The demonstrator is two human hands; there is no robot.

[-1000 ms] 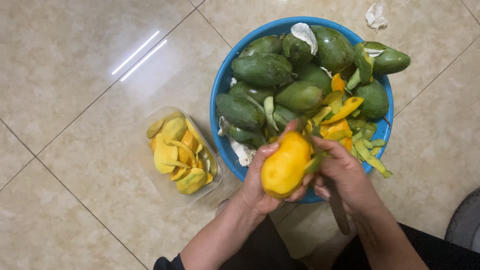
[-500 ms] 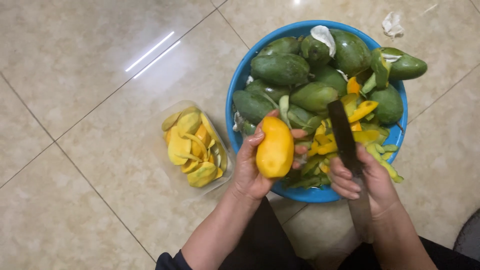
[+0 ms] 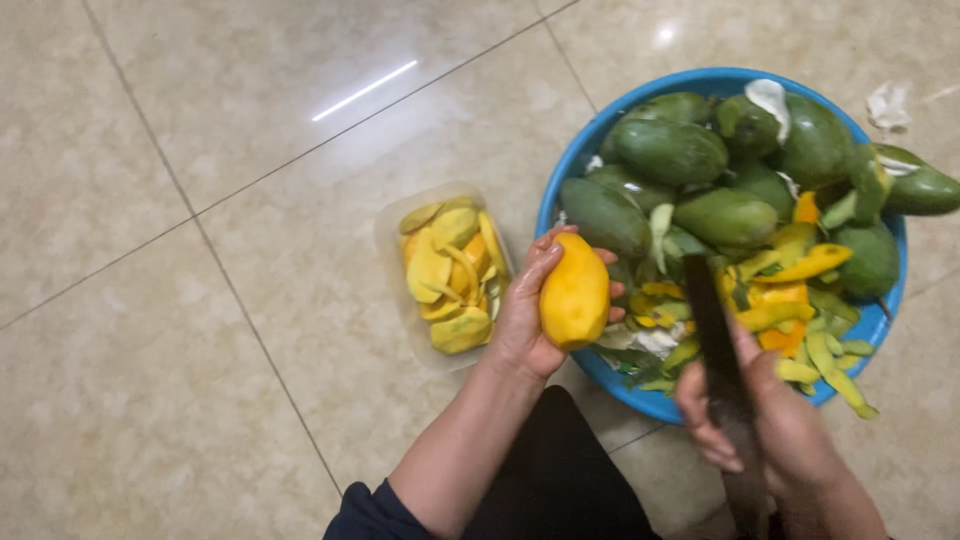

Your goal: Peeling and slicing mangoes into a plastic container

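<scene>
— Over on the far right sits the big blue bowl (image 3: 560, 185), full of green mangoes (image 3: 668, 150), with strips of peel (image 3: 800, 330) piled on its near side. What comes next in size?

— Left of the bowl is the clear tub (image 3: 392, 225) with yellow mango slices (image 3: 448, 275) in it. It lies just beside the left hand.

— And the hands?

— The left hand (image 3: 528, 315) is wrapped tight around the peeled mango (image 3: 575, 297), which stands on end between the tub and the bowl. The right hand (image 3: 775, 420) is closed around the handle of the knife (image 3: 712, 330). The dark blade points away, over the near edge of the bowl, apart from the fruit.

— How should the cutting go?

— I think the fruit is wet and slippery, so the grip must stay firm. Keep the fingers (image 3: 540, 268) behind the blade's path. Cut thin slices off the side, away from the palm, and hold the fruit close over the tub so the pieces drop in.
</scene>
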